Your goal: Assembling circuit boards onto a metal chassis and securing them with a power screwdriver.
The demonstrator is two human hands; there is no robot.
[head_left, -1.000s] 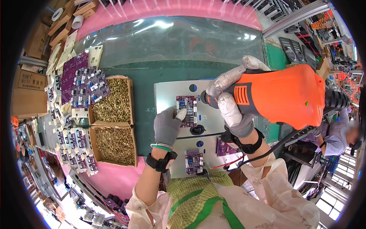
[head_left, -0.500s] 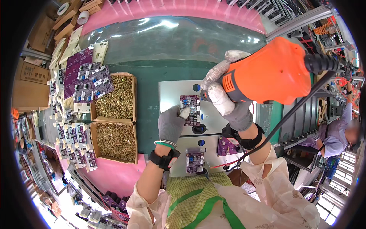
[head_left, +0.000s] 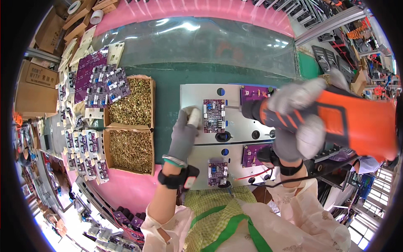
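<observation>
My right hand (head_left: 300,115), in a grey glove with pale fingers, is wrapped round an orange and black power screwdriver (head_left: 336,122). The tool lies nearly level, its thin bit pointing left toward a purple circuit board (head_left: 214,116) on the upper silver metal plate (head_left: 193,94). Just left of that board hovers my left hand (head_left: 184,130), gloved in grey, its thumb and fingertips drawn together; whatever they hold is hidden. On the lower metal plate (head_left: 197,157) sit a second populated board (head_left: 217,173) and a purple board (head_left: 252,155). Another purple board (head_left: 250,93) is partly behind the tool.
Two cardboard trays (head_left: 153,101) full of small brass-coloured parts stand on the left. Beyond them are stacked purple boards (head_left: 98,84) and rows of small board assemblies (head_left: 86,153). Red and black wires (head_left: 256,175) cross the lower plate. Someone in a lilac top is partly visible at right.
My right hand has swung the screwdriver right and tilted it level, uncovering the upper purple board. My left hand has come off the circuit board and shifted slightly left.
</observation>
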